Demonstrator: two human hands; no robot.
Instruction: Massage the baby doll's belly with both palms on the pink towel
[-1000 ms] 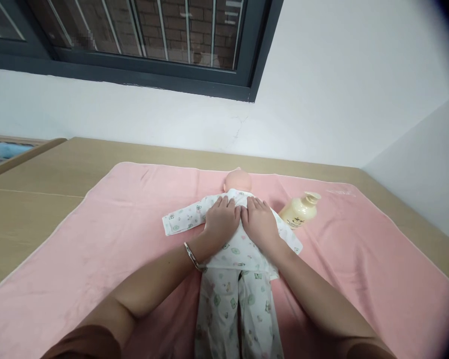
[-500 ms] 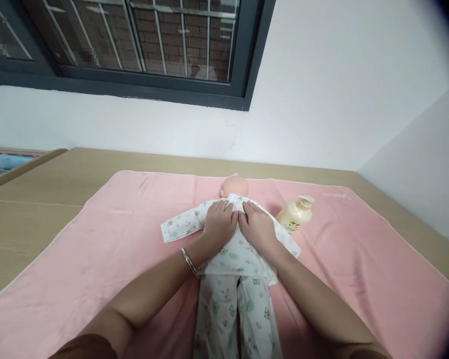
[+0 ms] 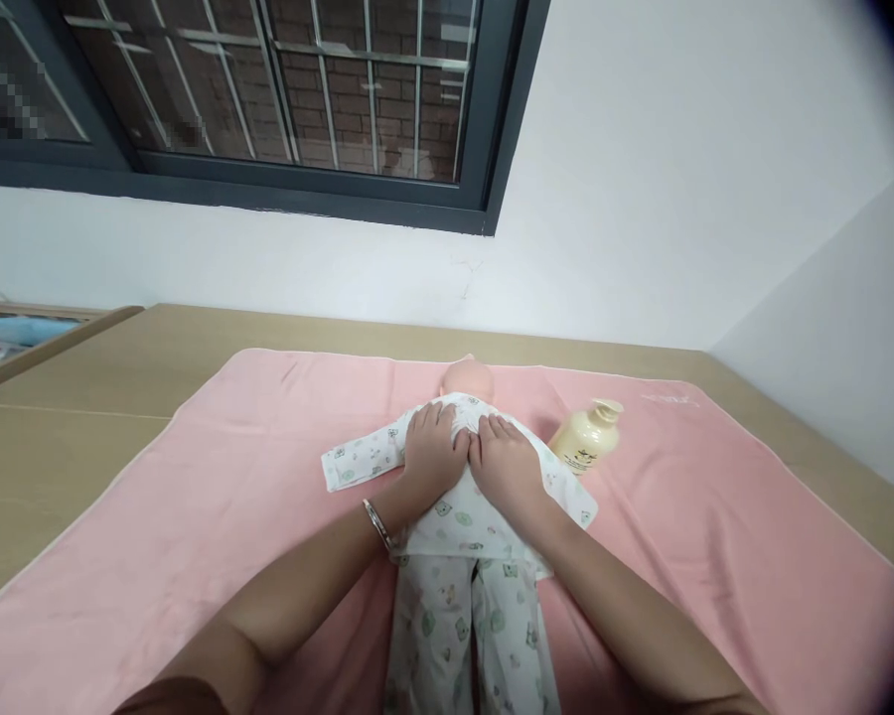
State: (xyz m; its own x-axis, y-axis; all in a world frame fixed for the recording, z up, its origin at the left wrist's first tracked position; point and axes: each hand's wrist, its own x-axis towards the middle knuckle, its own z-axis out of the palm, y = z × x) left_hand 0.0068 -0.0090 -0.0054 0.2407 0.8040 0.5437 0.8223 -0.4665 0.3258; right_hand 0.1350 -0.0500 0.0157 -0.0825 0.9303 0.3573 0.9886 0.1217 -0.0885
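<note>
A doll with a smooth pink head [image 3: 468, 378] lies stretched out, dressed in a white printed top [image 3: 458, 521] and matching trousers [image 3: 436, 626]. My left hand [image 3: 433, 447] rests on the upper part of the top, fingers extended and pointing toward the head. Beside it, my right hand [image 3: 508, 462] lies on the cloth in the same way, its thumb side close to the left hand. Neither hand visibly grips anything. One sleeve [image 3: 362, 459] reaches out to the left; the other slants down to the right, partly behind my right forearm.
Under the doll is a pink sheet [image 3: 253, 447] on a wooden surface [image 3: 67, 437]. A cream pump bottle [image 3: 588, 437] leans to the right of the doll. Beyond are a white wall [image 3: 603, 199] and a dark-framed window [image 3: 305, 199]. Blue items [image 3: 26, 330] sit at far left.
Both hands have shifted slightly on the top, and the cloth near the neck looks less bunched between them. The whole view has tilted up a little. Doll and bottle stay in place.
</note>
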